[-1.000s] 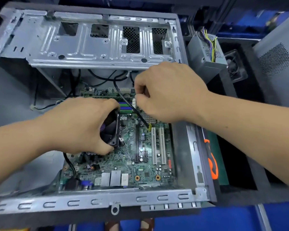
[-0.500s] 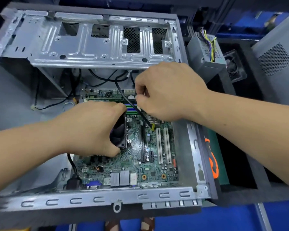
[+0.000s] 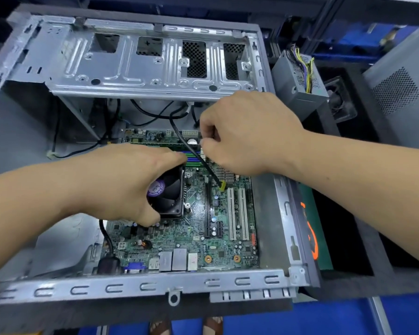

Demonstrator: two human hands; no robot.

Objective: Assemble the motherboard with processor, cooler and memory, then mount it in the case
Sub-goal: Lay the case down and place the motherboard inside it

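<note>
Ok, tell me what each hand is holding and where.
Left hand grips the cooler by its fan frame, thumb on the near edge. Right hand is curled at the motherboard's far edge; what it pinches is hidden.

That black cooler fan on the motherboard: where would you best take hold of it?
Probably by its square frame, from above. The cooler fan lies flat on the motherboard, blades up, so its outer edges are the solid parts. The left hand grips it that way, fingers at the far edge, thumb at the near edge.
</note>
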